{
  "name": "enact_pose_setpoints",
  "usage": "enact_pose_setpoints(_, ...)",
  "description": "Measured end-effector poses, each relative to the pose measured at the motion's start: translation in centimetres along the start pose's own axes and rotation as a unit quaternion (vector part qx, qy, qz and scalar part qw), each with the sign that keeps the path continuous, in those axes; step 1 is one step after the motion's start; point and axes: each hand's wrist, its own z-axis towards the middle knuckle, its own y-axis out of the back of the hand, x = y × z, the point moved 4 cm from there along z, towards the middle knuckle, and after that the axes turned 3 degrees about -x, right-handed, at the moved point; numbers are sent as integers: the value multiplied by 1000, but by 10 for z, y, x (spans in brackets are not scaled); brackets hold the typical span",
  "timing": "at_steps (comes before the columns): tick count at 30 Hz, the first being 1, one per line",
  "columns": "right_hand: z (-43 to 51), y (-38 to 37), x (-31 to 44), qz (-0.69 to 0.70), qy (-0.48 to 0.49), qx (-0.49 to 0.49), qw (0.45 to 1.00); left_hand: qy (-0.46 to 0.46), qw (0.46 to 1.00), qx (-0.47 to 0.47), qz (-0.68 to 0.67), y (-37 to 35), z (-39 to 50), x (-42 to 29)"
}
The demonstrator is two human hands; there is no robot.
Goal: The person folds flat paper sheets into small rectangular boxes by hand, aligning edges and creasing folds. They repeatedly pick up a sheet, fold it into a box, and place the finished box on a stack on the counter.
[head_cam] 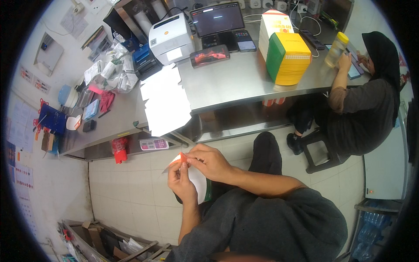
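Observation:
Above my lap, both hands grip a small red-orange and white printed paperboard piece [178,159], partly hidden by my fingers. My left hand [183,183] pinches its lower side between thumb and fingers. From the right, my right hand [209,162] holds its upper corner with the fingertips. Below them a white sheet or carton with a green edge [198,183] lies on my lap, partly covered by my left hand. White die-cut paperboard blanks [168,113] lie overlapping on the steel table [222,85] ahead, some jutting past its edge.
A yellow and green carton stack [288,60] stands on the table near a white label printer [172,37], a laptop [217,19] and phones [210,55]. A seated co-worker [363,108] is at the right, beside a yellow-capped bottle [337,49]. A cluttered bin [108,242] stands lower left.

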Motion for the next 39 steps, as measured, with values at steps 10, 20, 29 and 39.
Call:
enact_pose_setpoints(10,6,1,-3,131,-69,11,989,91,977,51,-187,3,6,12)
enact_pose_setpoints(20,14,8,16,65,26,77,995,108,950,64,-285,3,10,17)
enact_pose_setpoints(29,12,10,24,48,75,78,993,120,910,77,-389,4,12,4)
enact_pose_setpoints(39,11,12,32,25,112,46,992,75,935,100,-331,-1,13,1)
